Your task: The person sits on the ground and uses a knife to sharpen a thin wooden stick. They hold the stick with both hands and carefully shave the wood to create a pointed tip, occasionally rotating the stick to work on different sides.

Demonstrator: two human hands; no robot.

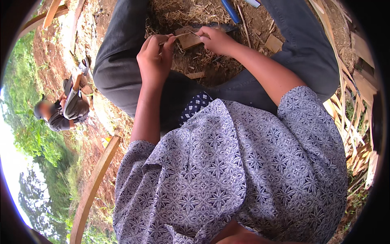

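My left hand (156, 55) is closed in a pinch on a thin pale wooden stick (180, 35), which points right toward my other hand. My right hand (215, 40) is closed around a thin dark sliver (190, 30) that crosses near the stick's end; whether it is a blade or another strip cannot be made out. Under both hands lies a small flat wooden block (189, 41) on the ground between my legs. A dark flat piece (225, 27) lies just beyond my right hand, partly hidden by it.
Wood shavings (174, 8) cover the ground. Beyond my right hand lie a blue rod-like object (230, 11), a thin stick (244, 24) and a wood offcut (274, 43). Split wood strips (345, 118) pile up at right. A curved beam (95, 189) and a seated person (65, 107) are at left.
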